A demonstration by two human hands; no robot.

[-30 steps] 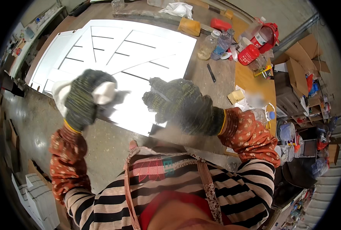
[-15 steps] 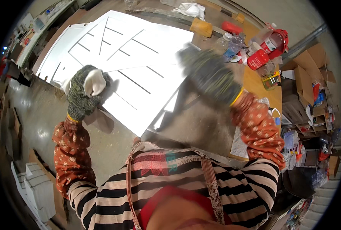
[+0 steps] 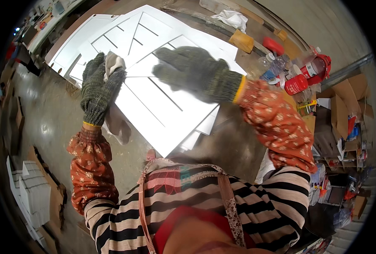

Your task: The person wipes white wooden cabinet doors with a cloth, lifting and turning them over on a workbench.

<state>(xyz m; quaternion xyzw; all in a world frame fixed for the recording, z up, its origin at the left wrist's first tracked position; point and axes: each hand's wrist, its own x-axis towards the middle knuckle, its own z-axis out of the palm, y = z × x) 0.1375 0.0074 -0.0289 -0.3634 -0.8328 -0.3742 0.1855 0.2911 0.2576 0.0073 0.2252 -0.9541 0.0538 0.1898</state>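
Note:
A white panel [image 3: 150, 111] with dark straight slots lies on top of a stack of similar panels in front of me. My left hand [image 3: 100, 86], in a grey-green knitted glove, is at the panel's left edge, closed round a whitish cloth [image 3: 114, 64]. Part of the cloth is hidden in the glove, and more pale cloth [image 3: 119, 127] hangs below that hand. My right hand [image 3: 192, 73], gloved alike and slightly blurred, reaches over the middle of the top panel with its fingers stretched out. Whether it touches the surface I cannot tell.
At the right of the worktable stand several plastic bottles [image 3: 277, 65] and a red-labelled jar [image 3: 296, 84]. Yellowish blocks [image 3: 241, 41] and a crumpled white cloth [image 3: 231, 19] lie along the far side. Open cardboard boxes [image 3: 339, 116] are at the right; white stacked pieces [image 3: 35, 190] stand lower left.
My right hand has swept left from beyond the panel's right edge to over its middle. My left hand keeps the cloth at the left edge. The whole view has shifted slightly.

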